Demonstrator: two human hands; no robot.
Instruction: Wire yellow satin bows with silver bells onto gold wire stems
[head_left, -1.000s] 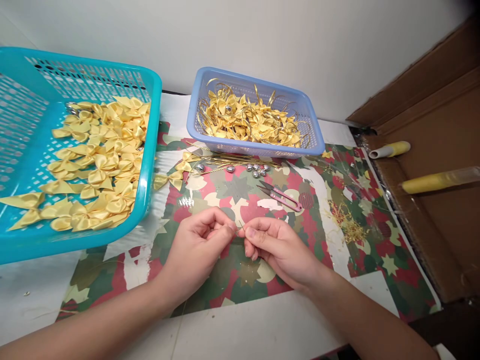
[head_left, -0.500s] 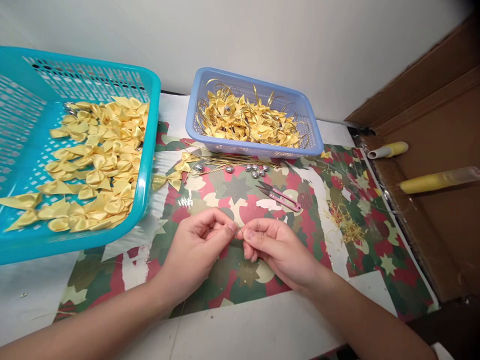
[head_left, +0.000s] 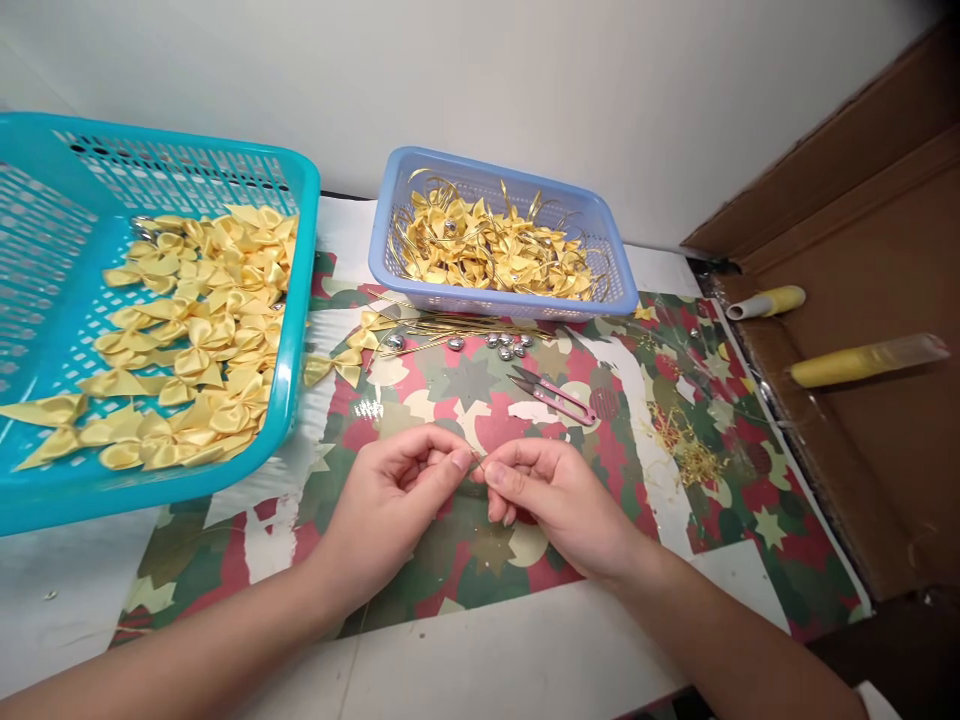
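My left hand point(head_left: 409, 492) and my right hand point(head_left: 553, 492) meet over the patterned sheet, thumbs and forefingers pinched. Between the fingertips runs a short bit of thin strand point(head_left: 478, 461), gripped from both sides; most of it is hidden by the fingers. Beyond my hands lie pink-handled thread snips point(head_left: 559, 398), blades to the left. Several small silver bells point(head_left: 506, 347) sit behind them, beside a bundle of gold cords point(head_left: 465, 325). Two yellow satin bows point(head_left: 337, 368) lie near the teal basket.
A teal basket point(head_left: 289, 385) on the left holds many yellow bows. A blue basket point(head_left: 626, 290) at the back holds bows with gold cords. Yellow thread scraps point(head_left: 690, 450) lie on the right, near a cardboard wall point(head_left: 862, 450) with two yellow tubes point(head_left: 862, 362) sticking out.
Both hands keep their pinch on the strand and have barely moved. The whole view has shifted slightly, so the baskets appear a little lower.
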